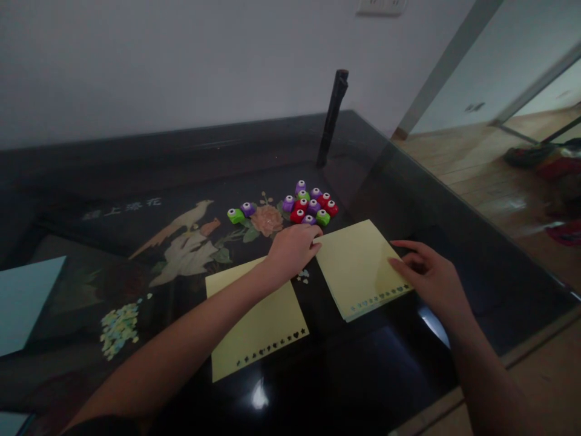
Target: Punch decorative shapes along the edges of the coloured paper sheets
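A stack of yellow paper sheets, with a bluish sheet edge peeking out underneath, lies on the dark table, small shapes punched along its near edge. At its far left corner my left hand has thumb and fingers closed on the paper. Beside the right edge is my right hand, thumb and forefinger apart, the thumb touching the sheet. Another yellow sheet with punched shapes lies partly under my left forearm. Just beyond my left hand sit several purple, red and green craft punches with white tops.
Tiny punched paper pieces are heaped at the left, and a few more paper bits lie between the sheets. Light blue paper is at the far left. A black upright post rises at the back. Two punches stand apart.
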A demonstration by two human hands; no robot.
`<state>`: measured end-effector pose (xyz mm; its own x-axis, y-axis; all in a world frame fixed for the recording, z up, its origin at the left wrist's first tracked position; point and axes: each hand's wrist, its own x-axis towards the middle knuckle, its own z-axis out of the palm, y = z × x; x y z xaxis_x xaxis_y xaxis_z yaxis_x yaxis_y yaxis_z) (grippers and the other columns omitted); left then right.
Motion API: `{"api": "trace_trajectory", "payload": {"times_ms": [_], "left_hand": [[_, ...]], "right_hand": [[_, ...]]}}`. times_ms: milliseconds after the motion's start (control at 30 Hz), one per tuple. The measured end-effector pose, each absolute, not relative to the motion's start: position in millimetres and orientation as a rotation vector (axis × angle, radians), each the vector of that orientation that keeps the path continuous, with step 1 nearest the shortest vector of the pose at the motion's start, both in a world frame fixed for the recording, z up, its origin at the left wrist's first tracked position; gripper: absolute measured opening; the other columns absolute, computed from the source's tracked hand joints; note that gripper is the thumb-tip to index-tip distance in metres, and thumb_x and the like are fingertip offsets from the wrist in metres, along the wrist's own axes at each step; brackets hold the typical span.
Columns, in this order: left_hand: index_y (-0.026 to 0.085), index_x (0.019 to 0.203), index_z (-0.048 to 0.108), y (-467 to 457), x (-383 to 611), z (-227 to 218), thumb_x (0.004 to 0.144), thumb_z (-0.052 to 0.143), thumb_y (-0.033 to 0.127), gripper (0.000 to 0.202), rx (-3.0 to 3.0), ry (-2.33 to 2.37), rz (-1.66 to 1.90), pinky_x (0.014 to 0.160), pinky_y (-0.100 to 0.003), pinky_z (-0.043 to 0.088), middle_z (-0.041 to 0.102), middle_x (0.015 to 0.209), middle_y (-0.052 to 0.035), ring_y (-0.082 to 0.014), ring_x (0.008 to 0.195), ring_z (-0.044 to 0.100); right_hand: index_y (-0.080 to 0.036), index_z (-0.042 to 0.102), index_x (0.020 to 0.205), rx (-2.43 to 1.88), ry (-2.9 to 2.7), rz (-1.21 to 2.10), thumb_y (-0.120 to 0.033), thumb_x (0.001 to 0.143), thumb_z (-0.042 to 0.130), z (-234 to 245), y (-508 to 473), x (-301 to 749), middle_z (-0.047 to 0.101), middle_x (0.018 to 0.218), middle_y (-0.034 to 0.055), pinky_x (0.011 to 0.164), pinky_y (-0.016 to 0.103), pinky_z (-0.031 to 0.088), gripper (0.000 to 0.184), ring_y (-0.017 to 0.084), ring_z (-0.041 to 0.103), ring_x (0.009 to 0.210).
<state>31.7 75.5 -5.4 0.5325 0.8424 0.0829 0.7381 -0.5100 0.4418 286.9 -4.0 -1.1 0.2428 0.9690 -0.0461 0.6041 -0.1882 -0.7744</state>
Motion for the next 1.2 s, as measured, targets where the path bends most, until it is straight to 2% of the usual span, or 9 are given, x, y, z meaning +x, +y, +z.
{"api": "trace_trajectory", "payload": {"times_ms": [300,567,867,1033,1200], "left_hand": [[0.016,0.101,0.065,72.7,31.0,-5.8,0.085,0.057,0.021,0.019,2.487,1.279,0.382,0.073,-0.032,0.047,0.064,0.095,-0.007,-0.0221,0.083,0.062],[0.017,0.103,0.064,72.8,30.5,-7.0,0.088,0.055,0.022,0.019,2.54,1.288,0.368,0.08,-0.033,0.049,0.062,0.101,-0.006,-0.0222,0.092,0.062],[0.017,0.106,0.063,74.9,29.3,-7.3,0.087,0.056,0.024,0.021,2.56,1.275,0.345,0.08,-0.034,0.05,0.062,0.104,-0.0069,-0.0227,0.092,0.062],[0.017,0.112,0.06,74.5,16.7,10.2,0.089,0.053,0.027,0.026,2.576,1.225,0.379,0.074,-0.031,0.05,0.062,0.112,-0.0079,-0.0213,0.091,0.062],[0.018,0.113,0.06,63.7,-26.4,39.4,0.092,0.046,0.03,0.028,2.558,1.364,0.345,0.078,-0.032,0.049,0.065,0.111,-0.0077,-0.022,0.094,0.062]], "right_hand": [[-0.021,0.062,0.109,-1.958,-1.575,0.616,-0.038,0.074,0.061,-11.9,-3.9,291.7,0.063,0.072,0.0032,0.055,0.032,0.047,0.039,0.018,0.058,0.059],[-0.019,0.063,0.107,-1.98,-1.647,0.541,-0.036,0.077,0.059,-14.7,-1.5,290.8,0.059,0.072,0.0014,0.054,0.031,0.044,0.035,0.016,0.055,0.057],[-0.016,0.069,0.098,-1.963,-1.872,0.223,-0.032,0.078,0.058,-15.0,-1.5,290.6,0.051,0.078,0.0035,0.059,0.032,0.043,0.028,0.017,0.05,0.062],[-0.017,0.071,0.094,-1.898,-1.837,0.216,-0.032,0.08,0.058,-8.3,-1.7,291.6,0.054,0.077,0.0033,0.06,0.032,0.044,0.024,0.017,0.052,0.063],[-0.017,0.07,0.091,-1.796,-1.902,0.228,-0.03,0.084,0.055,6.9,2.0,282.0,0.057,0.078,0.0042,0.058,0.032,0.044,0.021,0.017,0.055,0.064]]}}
